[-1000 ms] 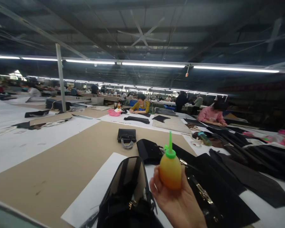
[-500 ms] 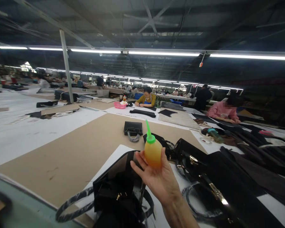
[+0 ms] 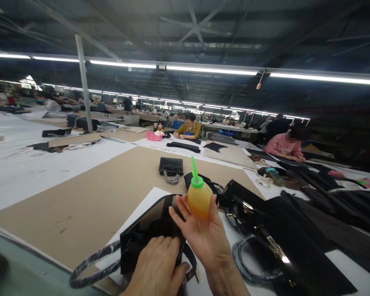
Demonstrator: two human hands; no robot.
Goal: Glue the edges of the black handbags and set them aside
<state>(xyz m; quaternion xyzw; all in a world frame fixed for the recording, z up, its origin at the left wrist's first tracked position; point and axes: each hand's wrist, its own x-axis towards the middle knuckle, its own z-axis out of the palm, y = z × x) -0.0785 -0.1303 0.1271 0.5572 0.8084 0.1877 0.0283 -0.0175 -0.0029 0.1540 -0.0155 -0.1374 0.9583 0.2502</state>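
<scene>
A broad table [image 3: 27, 174] has a white covering, with a large brown sheet [image 3: 89, 197] spread over its near part. A white sheet [image 3: 154, 195] overlaps that, beneath an upright open black bag [image 3: 151, 224]. A small black handbag [image 3: 171, 165] lies farther back on the brown. Beyond it sit 1 pink basket [image 3: 154, 138] and 1 long black strip [image 3: 183, 146]; dark material [image 3: 354, 209] covers the right side
</scene>
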